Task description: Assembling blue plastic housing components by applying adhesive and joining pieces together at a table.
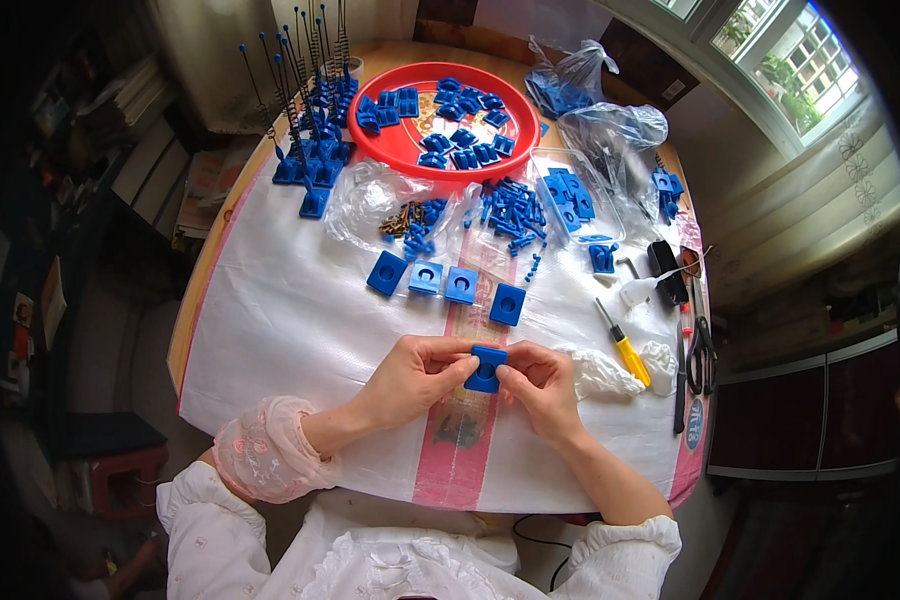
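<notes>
Your hands: left hand [415,385] and right hand [546,388], each pinching one side of a blue block [486,372] between thumb and fingers, above the near middle of the counter [270,330]. 
Just beyond: four blue blocks [460,284] in a loose row, apparently your current batch, unfinished. 
Farther: blue pegs [515,213], heaped; small brass-coloured parts [402,220] in a clear bag; red tray [435,175] of blue pieces, likely partly assembled stock. 
Far left: blocks bearing upright springs [310,150], seemingly your most complete. 
Right: yellow-handled screwdriver [630,362], scissors [703,358]. 
Plenty appears left; the held block's stage, unclear.
</notes>
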A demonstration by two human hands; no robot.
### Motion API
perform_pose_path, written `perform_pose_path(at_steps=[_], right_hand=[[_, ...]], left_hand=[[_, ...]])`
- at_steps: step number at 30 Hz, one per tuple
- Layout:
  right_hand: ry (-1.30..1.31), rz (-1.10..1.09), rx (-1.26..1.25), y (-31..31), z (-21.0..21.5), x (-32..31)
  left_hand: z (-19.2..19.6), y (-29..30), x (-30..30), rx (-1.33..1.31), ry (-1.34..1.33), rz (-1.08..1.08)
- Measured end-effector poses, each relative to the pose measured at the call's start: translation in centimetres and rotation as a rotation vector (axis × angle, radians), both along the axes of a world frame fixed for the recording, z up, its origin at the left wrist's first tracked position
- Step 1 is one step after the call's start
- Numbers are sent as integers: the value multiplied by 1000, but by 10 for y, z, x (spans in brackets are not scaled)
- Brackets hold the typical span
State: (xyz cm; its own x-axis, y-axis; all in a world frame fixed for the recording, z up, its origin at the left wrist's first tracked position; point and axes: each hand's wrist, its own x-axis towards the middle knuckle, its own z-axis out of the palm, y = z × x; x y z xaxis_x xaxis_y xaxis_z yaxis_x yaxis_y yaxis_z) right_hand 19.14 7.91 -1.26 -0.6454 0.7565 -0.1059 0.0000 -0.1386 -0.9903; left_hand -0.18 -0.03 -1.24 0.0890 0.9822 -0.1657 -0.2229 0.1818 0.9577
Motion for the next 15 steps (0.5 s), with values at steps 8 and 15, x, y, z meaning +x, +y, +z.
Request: perform_pose_path(at_steps=[8,15], right_hand=[[7,10,-10,0,-2,0],[17,4,2,0,-4,1]], left_hand=[[-1,1,4,73,-10,49],[1,0,3,3,-19,13]])
